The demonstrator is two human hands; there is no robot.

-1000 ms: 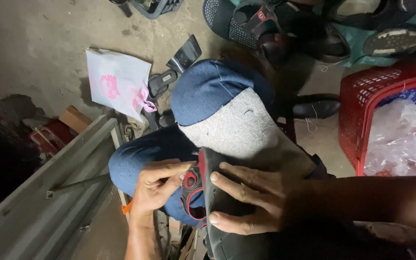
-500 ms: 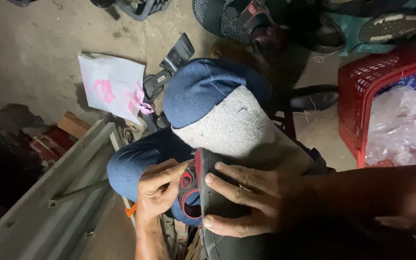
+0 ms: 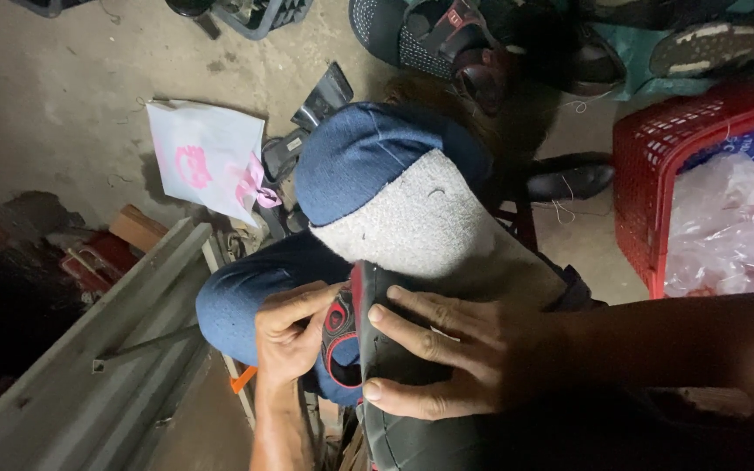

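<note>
Dim, stained concrete floor (image 3: 63, 96); a red plastic basket (image 3: 647, 174) stands on it.

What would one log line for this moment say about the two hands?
left hand: fingers on red-trimmed edge of black shoe piece | right hand: pressed flat on same piece | support: grey-patched blue-trousered knee | nearby: red plastic basket
</note>
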